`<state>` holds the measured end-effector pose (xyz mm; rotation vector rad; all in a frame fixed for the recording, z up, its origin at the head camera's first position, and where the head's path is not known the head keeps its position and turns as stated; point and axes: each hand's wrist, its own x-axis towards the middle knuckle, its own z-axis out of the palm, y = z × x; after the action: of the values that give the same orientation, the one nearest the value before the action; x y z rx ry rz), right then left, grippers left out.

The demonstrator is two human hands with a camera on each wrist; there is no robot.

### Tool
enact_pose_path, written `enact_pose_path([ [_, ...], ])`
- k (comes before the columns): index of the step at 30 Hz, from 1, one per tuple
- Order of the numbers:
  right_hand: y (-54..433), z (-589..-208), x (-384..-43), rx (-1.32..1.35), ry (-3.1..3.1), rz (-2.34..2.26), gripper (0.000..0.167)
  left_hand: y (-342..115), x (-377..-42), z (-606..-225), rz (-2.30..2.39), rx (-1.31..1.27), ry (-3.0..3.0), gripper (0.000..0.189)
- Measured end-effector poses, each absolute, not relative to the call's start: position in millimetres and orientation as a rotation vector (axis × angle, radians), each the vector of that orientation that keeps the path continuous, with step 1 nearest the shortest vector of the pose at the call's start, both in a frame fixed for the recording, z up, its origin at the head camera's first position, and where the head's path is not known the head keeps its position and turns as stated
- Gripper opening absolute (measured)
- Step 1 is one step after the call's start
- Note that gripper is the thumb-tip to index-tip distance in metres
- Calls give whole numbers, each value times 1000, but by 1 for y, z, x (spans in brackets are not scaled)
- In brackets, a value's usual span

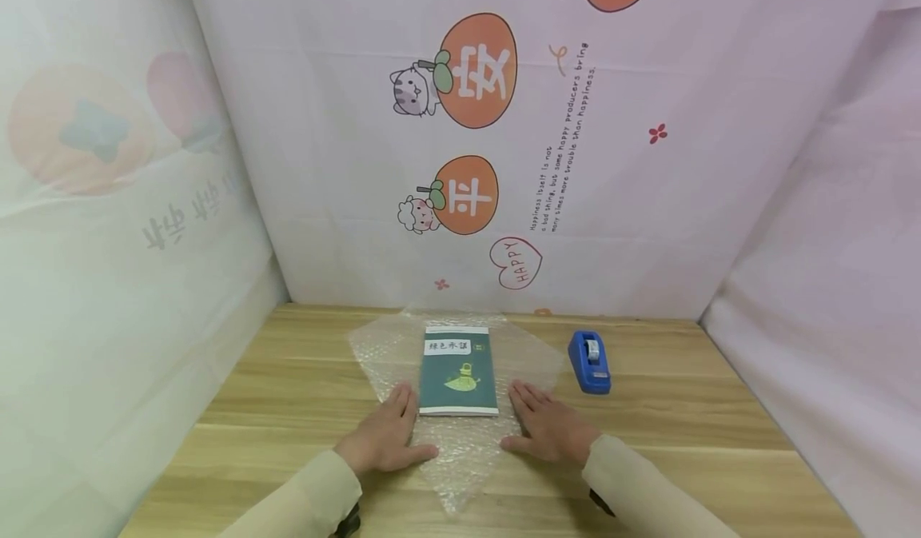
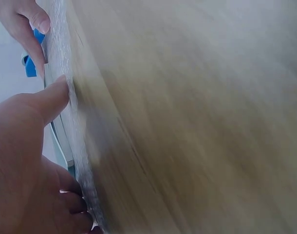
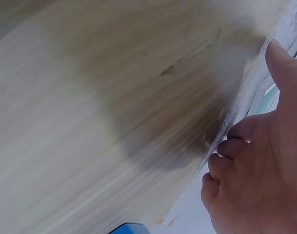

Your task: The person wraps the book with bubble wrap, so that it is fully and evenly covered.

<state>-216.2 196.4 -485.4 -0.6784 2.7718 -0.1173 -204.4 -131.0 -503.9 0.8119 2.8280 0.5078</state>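
Note:
A green book (image 1: 457, 372) with a white label and a yellow figure on its cover lies flat on a sheet of bubble wrap (image 1: 460, 462). The wrap is turned so that one corner points toward the person. To the left of the book, my left hand (image 1: 384, 436) rests on the wrap, fingers straight and thumb spread. My right hand (image 1: 550, 426) lies likewise on the wrap at the book's right side. In the left wrist view the left thumb touches the wrap near the book's edge. Neither hand holds anything.
A blue tape dispenser (image 1: 592, 362) with a roll of tape stands on the wooden table (image 1: 302, 410), to the right of the wrap. White printed cloth (image 1: 345, 162) hangs behind the table and along both sides.

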Motion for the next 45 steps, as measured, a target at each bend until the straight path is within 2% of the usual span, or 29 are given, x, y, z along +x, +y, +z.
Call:
enact_pose_path([
  [5,206,-486,-216,-668,2776,-118,98,-117,-199,-492,449,744,2821,102],
  [11,213,-484,-213,-705,2791,-155,96,-112,-204,-501,414,730,2829,106],
  [17,228,-484,-208,-723,2794,-322,94,-110,-199,-493,420,702,2824,103],
  [25,252,-477,-197,-641,2798,-724,75,-112,-200,-500,429,716,2835,104],
  [31,266,-468,-195,-429,2786,-1104,61,-112,-199,-498,429,713,2836,103],
  [38,276,-466,-200,-65,2526,-1539,76,-110,-199,-499,400,740,2838,100],
  [45,277,-476,-212,90,2144,-1913,78,-110,-199,-500,415,746,2821,99],
])
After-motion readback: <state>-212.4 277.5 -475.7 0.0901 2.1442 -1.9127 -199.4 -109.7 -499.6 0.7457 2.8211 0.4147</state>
